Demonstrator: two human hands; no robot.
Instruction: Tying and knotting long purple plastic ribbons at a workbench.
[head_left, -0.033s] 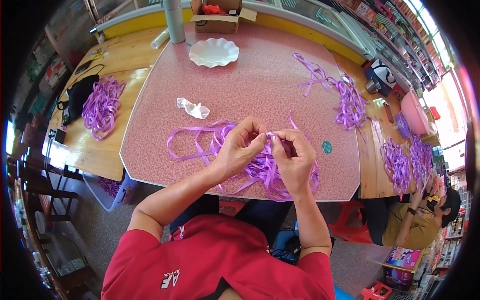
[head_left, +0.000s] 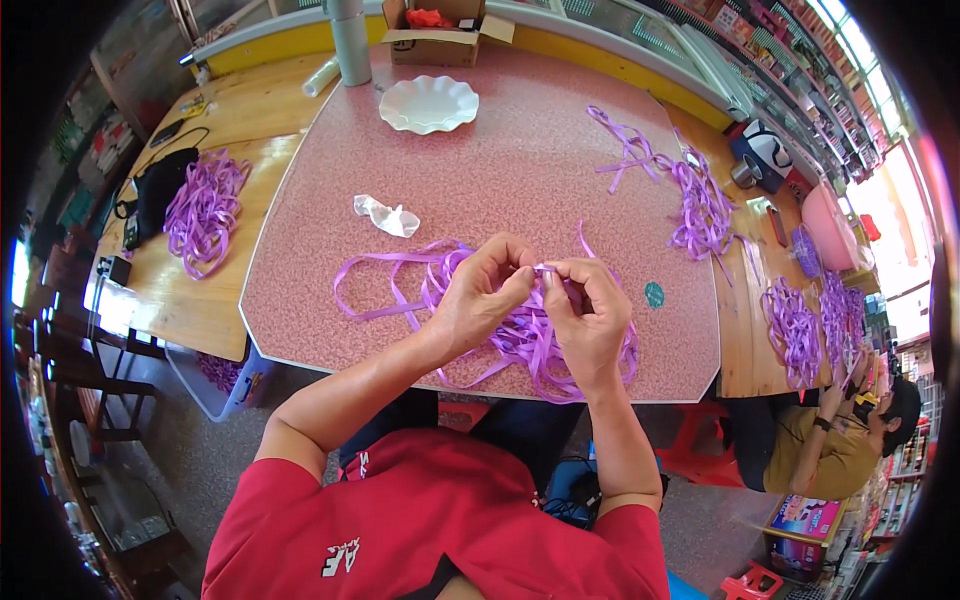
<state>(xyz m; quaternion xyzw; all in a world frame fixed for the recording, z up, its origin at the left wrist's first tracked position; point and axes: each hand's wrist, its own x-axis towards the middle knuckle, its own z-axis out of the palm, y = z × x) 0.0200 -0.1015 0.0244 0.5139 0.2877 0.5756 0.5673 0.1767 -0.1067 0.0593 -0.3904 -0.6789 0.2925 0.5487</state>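
My left hand (head_left: 487,290) and my right hand (head_left: 590,310) meet above the near part of the pink table. Both pinch a short piece of purple ribbon (head_left: 543,268) between thumb and fingertips. Under and around them lies a loose, tangled heap of the same ribbon (head_left: 520,342), with loops spreading to the left and one end pointing up past my right hand. My fingers partly cover the pinched piece, so its exact shape is hidden.
A crumpled white tissue (head_left: 387,216), a scalloped white plate (head_left: 428,104), a grey-green bottle (head_left: 350,50) and a cardboard box (head_left: 435,47) stand farther off. More ribbon piles lie left (head_left: 207,213) and right (head_left: 703,208). A co-worker (head_left: 830,440) sits at the right.
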